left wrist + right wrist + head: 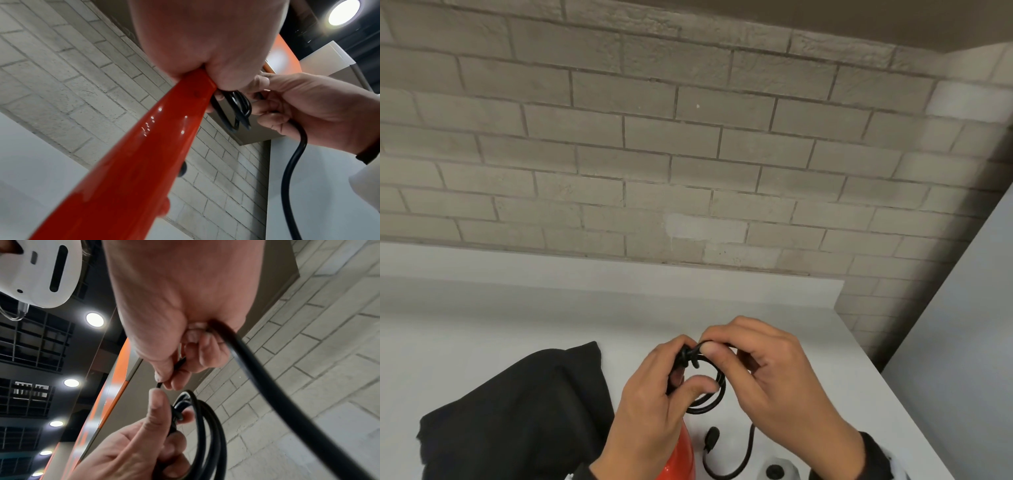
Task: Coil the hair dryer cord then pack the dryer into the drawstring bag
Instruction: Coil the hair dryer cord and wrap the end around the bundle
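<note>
No brand, label or writing can be read on anything here. Your left hand (650,397) is closed round the top of the red dryer (131,162) handle, and its thumb and fingers also pin a small coil of the black cord (710,387) where the loops cross. In the left wrist view the handle runs from your fist down toward the camera, with the loops bunched just beside it. Your right hand (770,373) pinches the cord at the top of the coil between thumb and forefinger, right against your left fingertips; its other fingers curl over a further stretch of cord, which leaves the palm and hangs down. In the head view that loose length curves over the counter (482,325) below your right wrist, and a black plug-like end (711,439) lies just beside the dryer's red body. The bag (517,411), black and crumpled, lies on the counter to the left of your left hand, close to the dryer; whether they touch is hidden by your arm
</note>
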